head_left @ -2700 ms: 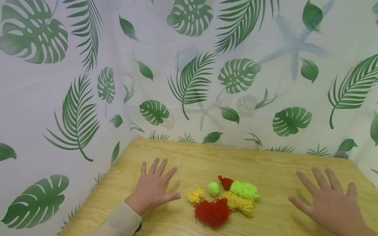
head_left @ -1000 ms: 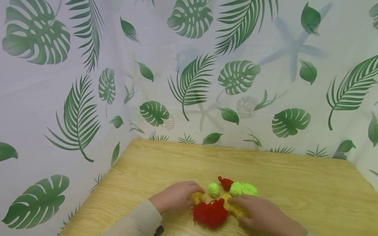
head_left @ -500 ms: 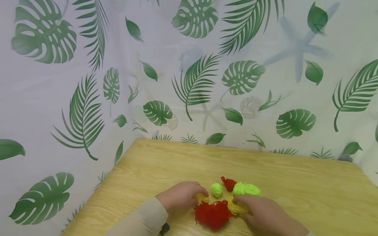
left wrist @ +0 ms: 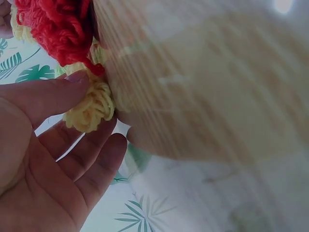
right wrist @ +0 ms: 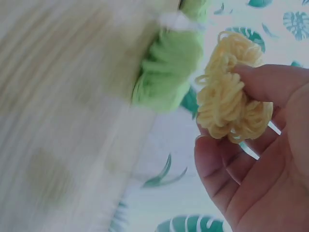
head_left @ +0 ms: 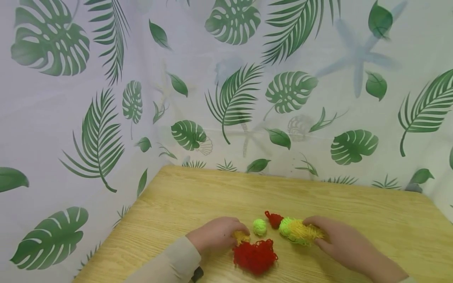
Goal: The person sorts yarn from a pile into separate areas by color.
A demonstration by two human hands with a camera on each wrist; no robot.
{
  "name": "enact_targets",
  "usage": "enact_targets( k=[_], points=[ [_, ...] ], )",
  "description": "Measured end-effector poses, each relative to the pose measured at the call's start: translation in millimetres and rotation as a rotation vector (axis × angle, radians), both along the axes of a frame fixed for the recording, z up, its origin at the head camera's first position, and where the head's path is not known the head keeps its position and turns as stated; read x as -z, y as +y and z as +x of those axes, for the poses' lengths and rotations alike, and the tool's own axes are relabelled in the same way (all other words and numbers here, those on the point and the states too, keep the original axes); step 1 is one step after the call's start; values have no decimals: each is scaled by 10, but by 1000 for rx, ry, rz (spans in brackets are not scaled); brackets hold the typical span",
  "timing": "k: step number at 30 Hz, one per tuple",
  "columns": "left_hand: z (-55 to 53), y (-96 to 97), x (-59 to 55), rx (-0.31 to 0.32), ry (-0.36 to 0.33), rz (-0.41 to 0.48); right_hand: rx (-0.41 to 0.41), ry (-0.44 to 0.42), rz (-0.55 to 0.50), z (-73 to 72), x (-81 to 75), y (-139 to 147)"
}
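R hand (head_left: 345, 241) is pinching the big yellow yarn (head_left: 301, 229) b/w thumb & fingers, holding it up off the table (head_left: 212, 188); L hand (head_left: 219, 236) is pinching the small yellow yarn (head_left: 241, 237), right at its fingertips; for a good hold, fingers should be taking in the whole clump, not single loops, b/c loose strands would prob. be pulling out; a light squeeze should be enough, yarn prob. being soft.

Big green yarn (head_left: 286, 227) is lying just past R fingertips, partly hidden by the yellow; right wrist view is showing a gap b/w them; small red yarn (head_left: 274, 220) is sitting farther out; small green ball (head_left: 260, 227) is lying just beyond L fingertips; big red yarn (head_left: 255, 257) is crowding their near side, can't tell if touching; its loops could be snagging.
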State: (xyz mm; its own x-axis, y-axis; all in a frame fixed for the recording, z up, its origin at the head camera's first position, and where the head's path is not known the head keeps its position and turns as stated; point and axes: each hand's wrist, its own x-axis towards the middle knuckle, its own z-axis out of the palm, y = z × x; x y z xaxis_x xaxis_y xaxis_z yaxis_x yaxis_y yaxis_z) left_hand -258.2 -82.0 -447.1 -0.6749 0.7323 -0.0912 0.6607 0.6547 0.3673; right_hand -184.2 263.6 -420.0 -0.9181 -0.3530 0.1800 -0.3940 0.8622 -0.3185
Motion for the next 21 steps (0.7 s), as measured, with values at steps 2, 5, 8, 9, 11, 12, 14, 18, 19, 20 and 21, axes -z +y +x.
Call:
enact_targets(
  k=[2,5,8,9,11,12,14,18,19,20,21],
  points=[
    [7,-1,-2,0,-1,0,20,2,-10,-17,-4,107],
    [14,-5,3,1,-6,4,57,-7,-20,-31,-3,275],
    [21,-9,10,0,-12,10,89,-17,-20,-56,5,479],
    [22,-11,15,0,-12,11,100,-20,-20,-63,8,555],
    [29,-15,16,2,-6,14,130,-25,-11,-80,22,718],
    [33,-15,20,2,-3,15,148,-29,-3,-87,31,803],
    [42,-20,20,5,4,17,188,-42,12,-95,56,983],
    [58,-23,14,-3,-12,15,253,-57,40,-97,136,1322],
    [59,-25,14,-6,-17,13,264,-56,44,-93,164,1398],
    [61,-25,13,-12,-26,11,272,-60,47,-91,191,1466],
    [59,-25,13,-16,-32,10,282,-61,48,-84,225,1530]
  ],
)
